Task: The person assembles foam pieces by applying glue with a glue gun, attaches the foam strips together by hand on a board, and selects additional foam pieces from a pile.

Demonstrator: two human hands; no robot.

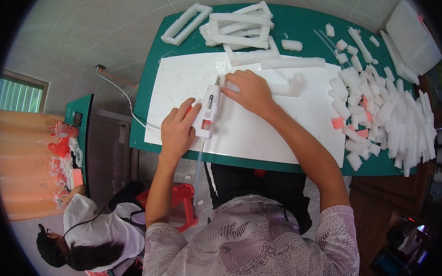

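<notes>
My left hand is closed on the handle side of a white hot glue gun, and a clear glue stick trails from its rear end. The gun's nozzle points away from me, up against the end of a white foam strip. That strip is pinched in the fingers of my right hand. An L-shaped length of white foam shows beyond my right hand; whether it is joined to the pinched end is hidden by the hand. Beneath everything lies a white sheet.
Foam frames are stacked at the green table's far edge. Loose foam blocks and strips pile up on the right. The gun's white cord runs off left. Another person works at lower left, near a red stool.
</notes>
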